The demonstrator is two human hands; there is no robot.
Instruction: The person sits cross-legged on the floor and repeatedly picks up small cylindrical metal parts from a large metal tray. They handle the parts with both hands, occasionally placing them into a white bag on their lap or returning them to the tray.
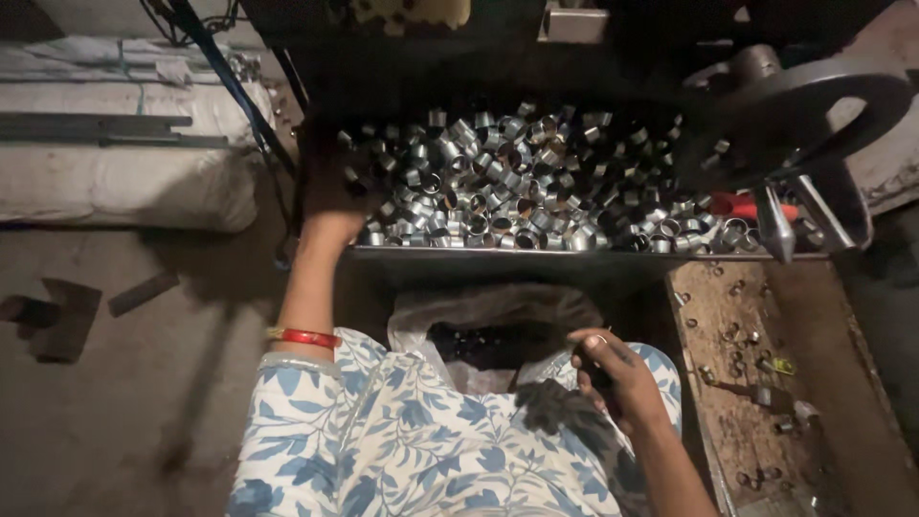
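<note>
Shiny short metal rings (536,182) — heaped loose in dark tray (574,255), approx. full.

A: Locate the tray (574,255) relative to the left hand (330,196).
B: Tray lies directly right of it; the metal rings (517,182) are heaped inside, the nearest touching the hand.
A: And relative to the right hand (613,378)?
B: A bag (479,321) sits just left of it, below the tray. A bench (766,383) stands to its right, scattered rings on it; the handwheel (795,110) is above that, over the tray's right end.
</note>
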